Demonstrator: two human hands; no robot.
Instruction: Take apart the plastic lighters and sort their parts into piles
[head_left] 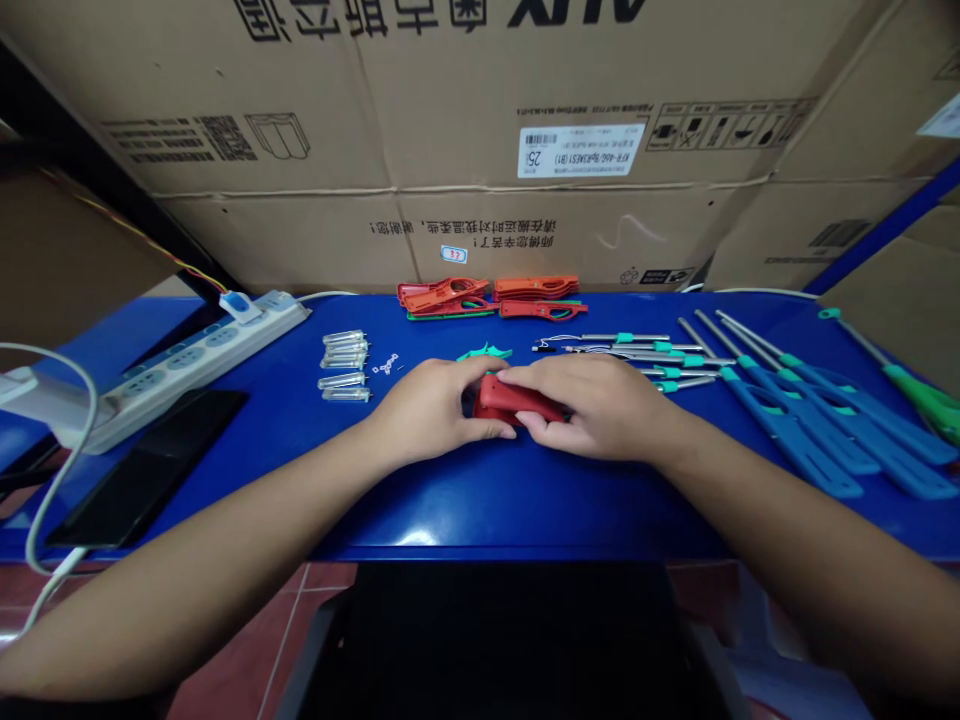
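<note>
Forearms point(285, 540) up close, red casing point(517, 398) mid-way along the worktop point(450, 510)

Glossy black phone point(150, 470) near the front-left corner. Next, clear tubular vials point(346, 395), can't tell if there's anything inside. Left hand point(435, 405) and right hand point(600, 400) both grip the casing, fingers and thumbs snug round it: smooth plastic, longish, rounded. Orange-red shells point(536, 290) piled by the back edge, then thin metal rods point(600, 338), then blue handles point(795, 430) toward the right edge.
</note>
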